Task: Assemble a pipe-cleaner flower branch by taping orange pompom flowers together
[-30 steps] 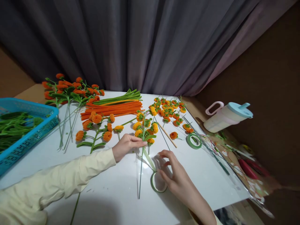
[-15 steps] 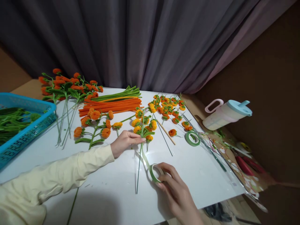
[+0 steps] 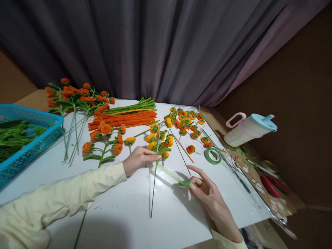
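My left hand (image 3: 142, 157) pinches the stem of a yellow-orange pipe-cleaner flower spray (image 3: 159, 140), held upright over the white table (image 3: 116, 200). Below the fingers a thin dark wire stem (image 3: 153, 193) sticks down. From the stem a strip of pale green floral tape (image 3: 169, 173) stretches to the right, down to its roll (image 3: 184, 184). My right hand (image 3: 204, 188) grips that roll between thumb and fingers, with the index finger stretched out. A finished-looking orange flower spray (image 3: 105, 147) lies left of my left hand.
A blue basket (image 3: 49, 135) of green leaves stands at the left. Orange flower stems (image 3: 75, 100), orange pipe cleaners (image 3: 124, 118) and loose flower heads (image 3: 186, 119) lie behind. To the right are another tape roll (image 3: 212, 155), a tumbler (image 3: 249, 129) and red-handled pliers (image 3: 270, 186).
My right hand has moved right and slightly up with the tape roll, turning it edge-on. More tape now stretches from the stem. My left hand has stayed nearly in place.
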A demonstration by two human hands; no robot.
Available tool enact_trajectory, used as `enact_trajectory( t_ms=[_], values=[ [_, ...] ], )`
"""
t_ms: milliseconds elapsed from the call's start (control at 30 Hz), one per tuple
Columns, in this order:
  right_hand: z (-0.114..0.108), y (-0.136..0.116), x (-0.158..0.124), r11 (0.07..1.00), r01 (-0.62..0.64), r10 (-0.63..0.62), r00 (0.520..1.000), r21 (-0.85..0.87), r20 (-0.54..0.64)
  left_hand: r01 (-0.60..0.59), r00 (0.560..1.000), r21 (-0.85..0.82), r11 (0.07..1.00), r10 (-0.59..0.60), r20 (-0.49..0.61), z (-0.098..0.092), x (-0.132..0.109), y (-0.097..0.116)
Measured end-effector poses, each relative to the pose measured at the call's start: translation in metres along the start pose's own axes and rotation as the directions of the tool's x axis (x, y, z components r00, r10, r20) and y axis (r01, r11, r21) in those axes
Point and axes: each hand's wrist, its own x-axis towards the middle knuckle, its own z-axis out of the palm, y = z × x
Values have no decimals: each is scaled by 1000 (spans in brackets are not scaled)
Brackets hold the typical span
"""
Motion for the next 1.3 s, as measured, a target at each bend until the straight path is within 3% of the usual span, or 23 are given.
enact_trajectory(
  t_ms=[133,267,367,467,533,600,667,733,800,867,1067,1300],
  values=[
    [-3,-6,13,999,-38,38,999,1,4,-26,1000,36,999,26,1,-1,0,-1],
    [-11,-17,29,955,68,-24,988,-289,151,-20,1000,35,999,20,-12,-1,1,-2],
    [-16,-27,40,789,260,-106,950,-557,294,-27,1000,31,999,28,-14,-1,2,-3],
    [-15,-35,50,621,436,-150,882,-652,447,-41,999,48,998,42,-21,0,1,-3],
    [-10,-36,56,548,497,-208,860,-673,467,-49,999,56,997,50,-13,1,0,-2],
    [-3,-34,61,484,525,-345,850,-700,399,-53,999,58,997,53,2,1,0,-2],
    [6,-30,67,371,561,-526,783,-740,331,-55,998,58,997,54,16,0,-1,-3],
    [13,-26,73,184,602,-649,668,-777,364,-56,998,57,997,54,25,0,0,-3],
    [18,-24,79,2,636,-666,576,-771,474,-62,998,62,996,60,27,0,0,-3],
    [21,-22,84,-84,672,-644,527,-736,554,-75,997,75,994,73,22,1,0,-3],
    [25,-23,89,-152,688,-683,447,-710,578,-81,997,91,993,82,-13,3,1,-3],
    [23,-28,86,-203,699,-615,454,-686,645,-68,996,142,988,75,-43,4,3,-5]
  ],
)
